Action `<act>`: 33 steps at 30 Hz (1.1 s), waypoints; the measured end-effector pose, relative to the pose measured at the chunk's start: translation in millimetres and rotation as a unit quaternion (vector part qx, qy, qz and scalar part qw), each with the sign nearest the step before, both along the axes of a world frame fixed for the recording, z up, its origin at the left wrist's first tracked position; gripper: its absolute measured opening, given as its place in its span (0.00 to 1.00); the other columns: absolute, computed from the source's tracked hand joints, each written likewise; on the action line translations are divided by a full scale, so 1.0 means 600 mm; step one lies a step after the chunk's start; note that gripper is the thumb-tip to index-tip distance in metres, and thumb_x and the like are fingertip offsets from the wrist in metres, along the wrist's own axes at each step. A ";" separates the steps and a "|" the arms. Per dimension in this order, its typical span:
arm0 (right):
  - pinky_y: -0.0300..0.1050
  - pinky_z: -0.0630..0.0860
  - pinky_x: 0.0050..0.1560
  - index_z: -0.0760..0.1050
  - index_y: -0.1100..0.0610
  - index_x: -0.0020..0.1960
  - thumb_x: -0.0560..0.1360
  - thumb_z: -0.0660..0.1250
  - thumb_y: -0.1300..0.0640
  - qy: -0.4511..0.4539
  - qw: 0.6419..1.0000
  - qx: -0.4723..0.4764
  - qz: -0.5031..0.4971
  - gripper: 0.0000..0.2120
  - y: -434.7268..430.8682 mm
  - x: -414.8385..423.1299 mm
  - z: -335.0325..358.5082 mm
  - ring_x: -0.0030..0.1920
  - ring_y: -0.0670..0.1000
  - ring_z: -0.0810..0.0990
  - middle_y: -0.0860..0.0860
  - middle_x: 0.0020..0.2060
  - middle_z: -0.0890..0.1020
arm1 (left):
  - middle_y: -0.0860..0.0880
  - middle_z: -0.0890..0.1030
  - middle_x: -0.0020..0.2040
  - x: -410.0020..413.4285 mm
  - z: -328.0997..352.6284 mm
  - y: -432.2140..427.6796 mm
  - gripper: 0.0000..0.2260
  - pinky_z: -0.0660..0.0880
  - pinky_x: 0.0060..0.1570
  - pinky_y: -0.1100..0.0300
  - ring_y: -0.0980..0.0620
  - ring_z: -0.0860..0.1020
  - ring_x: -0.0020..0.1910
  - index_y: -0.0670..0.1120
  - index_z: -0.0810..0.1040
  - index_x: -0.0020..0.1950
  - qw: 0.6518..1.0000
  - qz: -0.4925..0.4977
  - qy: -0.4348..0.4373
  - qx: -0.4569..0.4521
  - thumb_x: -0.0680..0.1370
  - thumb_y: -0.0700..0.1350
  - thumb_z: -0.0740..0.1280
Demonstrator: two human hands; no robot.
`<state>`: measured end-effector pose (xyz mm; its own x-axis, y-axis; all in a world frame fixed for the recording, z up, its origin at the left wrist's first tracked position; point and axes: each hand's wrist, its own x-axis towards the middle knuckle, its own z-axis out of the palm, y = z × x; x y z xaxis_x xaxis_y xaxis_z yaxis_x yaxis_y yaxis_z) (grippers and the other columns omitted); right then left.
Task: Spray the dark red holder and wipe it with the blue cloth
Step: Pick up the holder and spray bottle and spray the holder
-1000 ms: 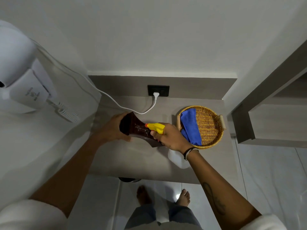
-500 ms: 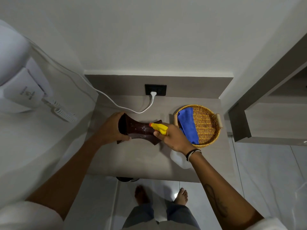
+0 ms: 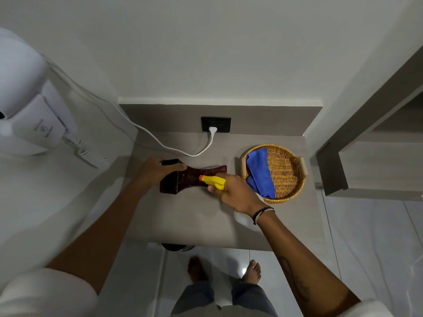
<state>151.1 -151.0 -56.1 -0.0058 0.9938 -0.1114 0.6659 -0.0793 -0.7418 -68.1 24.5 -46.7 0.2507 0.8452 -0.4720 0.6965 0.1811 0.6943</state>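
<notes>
The dark red holder lies on its side over the grey counter, waisted in the middle and flared at both ends. My left hand grips its left end from above. My right hand holds a spray bottle with a yellow nozzle that points left at the holder's middle, almost touching it. The bottle's pale body shows below my wrist. The blue cloth lies folded in the left half of a round wicker basket at the right of the counter.
A white cable runs from a black wall socket across the counter's back to a white wall-mounted dryer at the left. A grey shelf unit stands to the right. My bare feet stand on the tiled floor below the counter's front edge.
My left hand has turned the holder so that it lies level, side up. The nozzle has stayed aimed at its middle.
</notes>
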 end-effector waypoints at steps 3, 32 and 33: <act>0.52 0.81 0.55 0.75 0.45 0.76 0.85 0.65 0.50 0.020 1.000 0.014 0.002 0.19 0.000 -0.001 0.003 0.54 0.54 0.84 0.51 0.58 0.85 | 0.48 0.88 0.41 -0.008 -0.009 0.004 0.32 0.80 0.36 0.59 0.48 0.88 0.43 0.47 0.87 0.47 0.999 0.013 0.004 -0.036 0.53 0.67 0.82; 0.38 0.80 0.54 0.77 0.43 0.64 0.83 0.70 0.53 0.124 0.929 0.142 -0.318 0.11 -0.040 0.169 -0.010 0.53 0.43 0.83 0.48 0.53 0.84 | 0.41 0.68 0.77 -0.016 0.006 -0.021 0.60 0.65 0.75 0.44 0.39 0.64 0.77 0.52 0.62 0.84 0.935 -0.299 0.119 0.147 0.52 0.57 0.80; 0.37 0.80 0.53 0.76 0.45 0.64 0.83 0.71 0.53 0.119 0.922 0.146 -0.338 0.11 -0.036 0.192 -0.013 0.54 0.42 0.82 0.46 0.54 0.84 | 0.41 0.68 0.77 -0.010 0.010 -0.019 0.60 0.64 0.75 0.44 0.39 0.63 0.77 0.53 0.62 0.84 0.929 -0.308 0.137 0.153 0.53 0.57 0.81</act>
